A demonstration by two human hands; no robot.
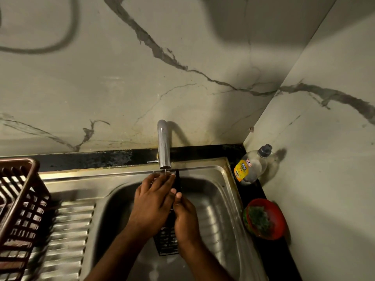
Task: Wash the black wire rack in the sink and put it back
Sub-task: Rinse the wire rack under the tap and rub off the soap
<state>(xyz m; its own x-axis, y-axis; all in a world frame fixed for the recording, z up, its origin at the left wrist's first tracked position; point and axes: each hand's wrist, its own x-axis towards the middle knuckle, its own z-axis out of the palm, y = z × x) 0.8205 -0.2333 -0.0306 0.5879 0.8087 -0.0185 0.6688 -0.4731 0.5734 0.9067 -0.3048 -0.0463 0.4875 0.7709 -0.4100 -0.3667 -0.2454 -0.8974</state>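
Landmark: faucet (164, 147), 1, chrome, at the back edge of the steel sink (221, 179); thin stream of water at its spout.
Rack: black wire rack (166, 242), 1, held on edge over the sink basin, just in front of the faucet and below its spout; top end reached up near the stream, bottom grid end showed nearest the camera. Mostly hidden by both hands.
Left hand: left hand (151, 201), 1, laid flat against the rack's left face, fingers straight and together, tips just under the spout. Pressing, not clenched.
Right hand: right hand (185, 217), 1, on the rack's right side, thumb up along its edge, fingers wrapped behind it: grasping the rack.
Crate: brown plastic dish basket (20, 199), 1, well left of the faucet on the ribbed drainboard (69, 236).
Bottle: clear dish-soap bottle (251, 165), 1, yellow label, grey cap, right of the faucet in the counter corner.
Bowl: red bowl (265, 219), 1, right of the faucet and nearer the camera than the bottle, something green inside; cannot tell what.
Wall: marble-pattern tiles (182, 57) behind the faucet.
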